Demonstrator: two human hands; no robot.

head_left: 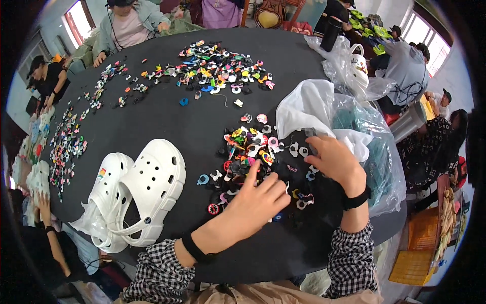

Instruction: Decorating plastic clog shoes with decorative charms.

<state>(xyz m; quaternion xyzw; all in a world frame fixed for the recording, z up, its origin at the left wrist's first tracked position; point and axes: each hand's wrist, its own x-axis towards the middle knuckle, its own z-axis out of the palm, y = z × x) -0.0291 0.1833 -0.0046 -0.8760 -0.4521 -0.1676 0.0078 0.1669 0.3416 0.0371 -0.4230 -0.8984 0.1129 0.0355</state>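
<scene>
Left hand [255,205], grip unclear, and right hand [336,164], spread wide, flank loose charms [248,143]; one clog [105,189] bears decoration [103,173], its neighbour [164,167] shows bare holes.

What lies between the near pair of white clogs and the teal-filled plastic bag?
In the head view, a pile of shoe charms lies there, the left hand over it.

A round, dark-topped bench [197,119] fills the middle of the room. Beyond its far edge stands a carved wooden chair [264,7] with a yellow back panel [267,20]. Pale walls [386,7] rise behind, with a bright window [80,21] past the far left and a larger barred window [431,41] past the far right, both glowing white.
</scene>
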